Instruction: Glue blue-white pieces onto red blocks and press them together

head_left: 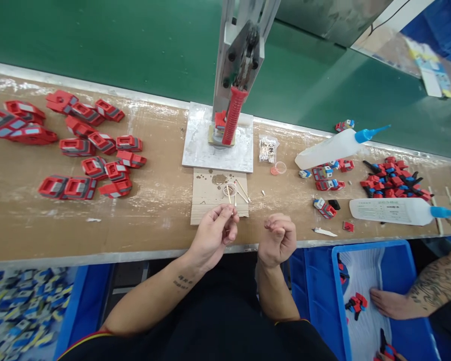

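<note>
**Two bare hands at the bench, one cotton swab in the left**

Thumb and fingertips of the left hand (214,235) are pinched together, apparently on a cotton swab (229,194), whose stick points away from the person over a small clear dish (224,189). The right hand (277,240) is raised near the bench edge, apart from the left, fingers curled loosely toward the thumb; from where I stand I cannot tell whether they grip anything.

The dish rests on a stained cardboard piece (201,203), with loose swabs (242,192) at its right. Directly behind is a metal base plate (197,145) under a press with a red handle (234,115). A bag of swabs (268,149) lies right of the plate.

Red moulded parts (77,188) are grouped at the left of the bench (154,220). Two blue-nozzled bottles (326,149) lie at the right, near a pile of red, blue and black pieces (393,180). A co-worker's hand (389,303) reaches into a blue bin (400,273).
</note>
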`<state>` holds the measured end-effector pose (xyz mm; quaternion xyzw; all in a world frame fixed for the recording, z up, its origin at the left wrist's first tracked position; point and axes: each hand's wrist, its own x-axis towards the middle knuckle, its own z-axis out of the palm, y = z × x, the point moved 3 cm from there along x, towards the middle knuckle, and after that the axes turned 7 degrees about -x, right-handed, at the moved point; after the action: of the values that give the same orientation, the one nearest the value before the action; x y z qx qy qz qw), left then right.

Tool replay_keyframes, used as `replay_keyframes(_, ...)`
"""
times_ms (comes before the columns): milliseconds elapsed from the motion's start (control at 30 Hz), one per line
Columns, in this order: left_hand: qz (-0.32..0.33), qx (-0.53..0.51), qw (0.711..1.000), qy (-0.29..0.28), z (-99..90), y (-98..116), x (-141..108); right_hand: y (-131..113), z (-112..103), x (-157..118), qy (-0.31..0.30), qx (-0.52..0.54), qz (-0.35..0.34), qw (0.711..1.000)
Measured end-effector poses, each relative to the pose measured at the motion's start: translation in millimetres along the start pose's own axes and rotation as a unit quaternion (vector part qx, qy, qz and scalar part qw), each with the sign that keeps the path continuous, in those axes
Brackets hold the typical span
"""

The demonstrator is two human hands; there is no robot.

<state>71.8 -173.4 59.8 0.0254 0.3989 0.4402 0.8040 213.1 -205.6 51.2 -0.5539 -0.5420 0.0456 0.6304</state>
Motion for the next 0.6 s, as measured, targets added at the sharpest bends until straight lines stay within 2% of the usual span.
replay_keyframes(100,-0.010,0.005,1.000,0.002,-5.7,2.0,-0.3,15.5,-16.4,15.7,-0.016,-0.051,-0.011,0.999)
replay_keyframes(233,-0.011,0.012,1.000,0.000,-7.9,3.1,-1.5,39.0,-36.4,56.9,-0.030,-0.171,-0.035,0.984)
replay_keyframes(400,0.000,0.036,0.999,0.007,-9.3,3.8,0.0,53.9,-46.2,100.7,-0.051,-0.255,-0.044,0.965)
replay_keyframes(500,0.020,0.059,0.998,0.015,-12.6,5.8,2.1,55.8,-46.6,100.9,-0.067,-0.262,-0.034,0.962)
replay_keyframes(600,0.033,0.080,0.996,0.017,-15.9,7.3,3.9,60.6,-46.4,87.5,-0.093,-0.257,-0.006,0.962)
